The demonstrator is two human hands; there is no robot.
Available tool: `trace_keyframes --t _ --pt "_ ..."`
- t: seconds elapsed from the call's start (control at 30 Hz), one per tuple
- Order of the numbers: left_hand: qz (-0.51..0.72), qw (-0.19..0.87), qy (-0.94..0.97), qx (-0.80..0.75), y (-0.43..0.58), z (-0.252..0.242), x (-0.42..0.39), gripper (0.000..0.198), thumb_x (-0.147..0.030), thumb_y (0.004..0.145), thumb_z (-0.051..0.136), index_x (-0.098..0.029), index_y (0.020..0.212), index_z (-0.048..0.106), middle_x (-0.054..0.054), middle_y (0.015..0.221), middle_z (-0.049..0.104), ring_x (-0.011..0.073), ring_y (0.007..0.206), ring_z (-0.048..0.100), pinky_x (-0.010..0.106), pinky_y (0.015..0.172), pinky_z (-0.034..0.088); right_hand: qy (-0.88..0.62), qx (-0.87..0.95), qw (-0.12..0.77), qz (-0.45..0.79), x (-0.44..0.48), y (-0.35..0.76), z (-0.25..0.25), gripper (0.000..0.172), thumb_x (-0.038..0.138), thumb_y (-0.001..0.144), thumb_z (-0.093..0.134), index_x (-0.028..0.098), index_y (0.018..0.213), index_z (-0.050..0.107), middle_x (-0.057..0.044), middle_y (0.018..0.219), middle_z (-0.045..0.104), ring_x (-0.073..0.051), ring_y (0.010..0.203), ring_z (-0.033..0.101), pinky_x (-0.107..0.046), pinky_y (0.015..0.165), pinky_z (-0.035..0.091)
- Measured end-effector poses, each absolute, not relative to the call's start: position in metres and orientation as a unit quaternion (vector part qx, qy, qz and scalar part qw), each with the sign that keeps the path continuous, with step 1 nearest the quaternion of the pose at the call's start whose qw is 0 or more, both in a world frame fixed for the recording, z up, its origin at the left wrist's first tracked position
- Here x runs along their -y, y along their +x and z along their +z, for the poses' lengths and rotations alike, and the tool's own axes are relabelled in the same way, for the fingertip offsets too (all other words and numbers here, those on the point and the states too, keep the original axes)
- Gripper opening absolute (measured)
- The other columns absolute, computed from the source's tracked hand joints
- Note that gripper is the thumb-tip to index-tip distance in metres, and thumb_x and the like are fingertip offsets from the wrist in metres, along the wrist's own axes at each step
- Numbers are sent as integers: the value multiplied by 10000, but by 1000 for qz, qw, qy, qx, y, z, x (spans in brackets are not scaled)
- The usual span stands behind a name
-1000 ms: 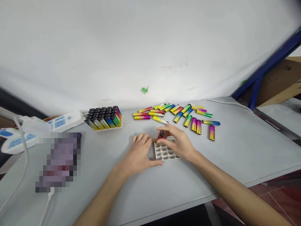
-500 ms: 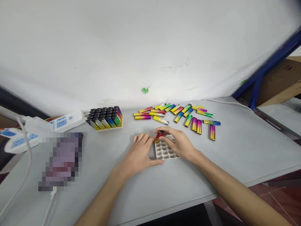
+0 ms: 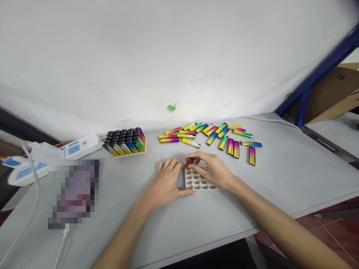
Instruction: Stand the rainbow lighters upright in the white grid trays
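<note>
A white tray (image 3: 196, 182) with rows of empty sockets lies on the grey table in front of me. My right hand (image 3: 213, 170) pinches a red lighter (image 3: 189, 163) with a black top, standing in a socket at the tray's far left corner. My left hand (image 3: 165, 183) rests with curled fingers against the tray's left edge, thumb along its near side, holding it in place. Several loose rainbow-coloured lighters (image 3: 213, 135) lie scattered on the table beyond the tray.
A full tray of lighters (image 3: 125, 142) with black tops stands at the back left. White power strips (image 3: 75, 145) and cables lie at the far left beside a blurred dark flat object (image 3: 74, 192). A white wall rises behind; blue shelving and a cardboard box stand at the right.
My right hand has tipped the red lighter upright and lowered it into the tray's far left socket. My left hand has stayed at the tray's edge.
</note>
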State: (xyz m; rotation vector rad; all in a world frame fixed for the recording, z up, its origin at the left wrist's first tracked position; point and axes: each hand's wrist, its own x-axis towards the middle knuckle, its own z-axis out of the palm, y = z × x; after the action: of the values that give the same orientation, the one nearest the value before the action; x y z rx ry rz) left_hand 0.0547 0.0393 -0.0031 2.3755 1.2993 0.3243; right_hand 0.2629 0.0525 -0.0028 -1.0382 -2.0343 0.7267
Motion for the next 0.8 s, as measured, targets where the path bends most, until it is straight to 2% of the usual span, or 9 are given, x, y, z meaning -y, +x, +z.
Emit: trace_keyframes --t 0.17,0.3,0.4,0.6,0.8 --pt "114 216 849 -469 55 3 -38 583 -564 717 777 -216 1121 541 63 1116 571 305 1068 471 480 950 382 -388 787 381 291 -50 263 -2 219 272 937 611 252 1154 637 -34 1115 733 -178 961 710 -339 873 579" --pt "115 208 853 -465 54 2 -39 563 -568 673 802 -222 1048 564 61 1104 578 306 1051 480 476 932 390 -393 776 412 270 -50 262 -4 260 309 947 610 257 1201 622 -51 1124 726 -188 962 702 -350 875 573" --pt "117 211 853 -463 54 0 -40 601 -597 657 806 -226 1062 561 52 1094 579 305 1052 482 467 926 391 -416 762 425 258 -51 260 -5 272 354 927 648 255 1177 604 -45 1020 728 -184 877 692 -347 819 574" --pt "115 204 848 -476 57 -4 -40 685 -680 574 827 -211 983 541 58 1046 554 313 1030 479 466 912 389 -475 719 432 267 -53 253 -12 405 515 793 766 237 933 507 -3 787 655 -161 666 641 -289 619 530" --pt "120 189 854 -469 58 -6 -39 666 -703 594 805 -221 970 541 53 1043 540 299 1009 474 463 899 391 -422 801 391 164 -53 251 -13 330 547 889 639 222 922 593 -31 826 613 -136 612 554 -273 579 473"
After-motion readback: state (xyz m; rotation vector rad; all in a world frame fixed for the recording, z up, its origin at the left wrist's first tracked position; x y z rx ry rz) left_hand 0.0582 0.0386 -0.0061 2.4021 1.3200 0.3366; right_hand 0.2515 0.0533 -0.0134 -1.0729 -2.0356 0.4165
